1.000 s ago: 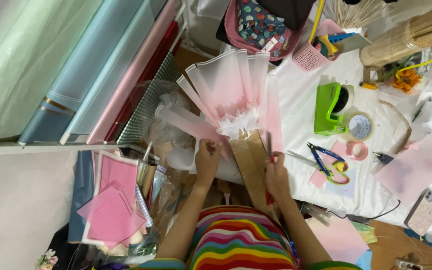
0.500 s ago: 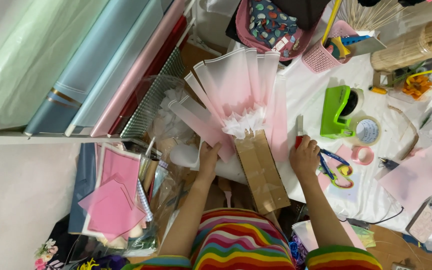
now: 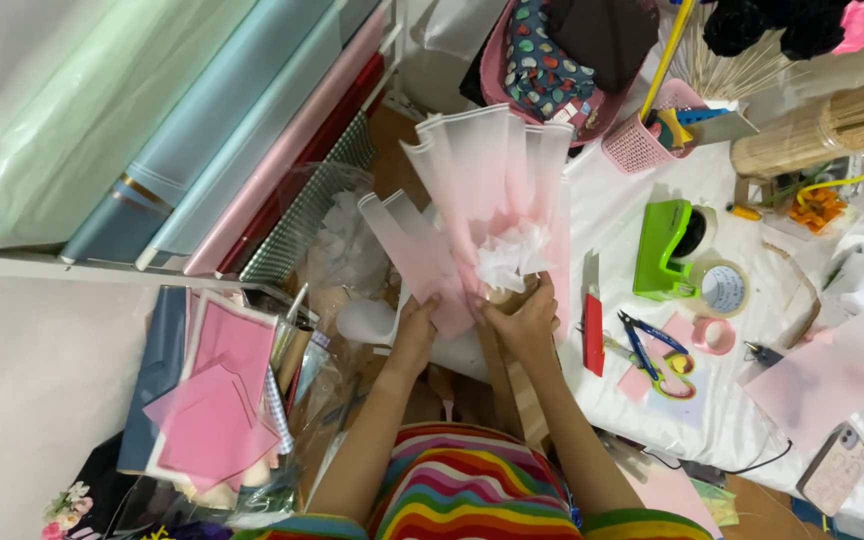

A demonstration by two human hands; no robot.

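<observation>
Right hand (image 3: 527,320) has come back from the right side of the tabletop (image 3: 752,420) to the wrap; half a second ago it was out beside the red utility knife (image 3: 593,335), now it sits at frame centre against the bundle. Brown paper strip that lay open below the wrap earlier is now mostly covered by that hand and forearm.

Left hand (image 3: 414,335) is just left of centre, fingers closed on the lower edge of the pleated pink-to-white wrapping paper fan (image 3: 482,190). Right hand fingers are curled around the gathered base of the same fan, just under the crumpled white tissue tuft (image 3: 512,255). Both hands grip it, near each other with a fold of the wrap between them.

Fan stands at upper centre of the frame, pleats spread upward, pink deepening toward the base, one loose panel hanging out to the lower left.

Right of the hands on the white tabletop: red utility knife just beside the right hand, blue-handled scissors (image 3: 652,355) further right, pink tape roll (image 3: 714,335), green tape dispenser (image 3: 664,250) above them. Pink mesh basket (image 3: 637,145) at upper right. Rolls of green, blue and pink wrapping sheet (image 3: 182,130) run across the upper left. Stack of pink card sheets (image 3: 217,400) at lower left.
</observation>
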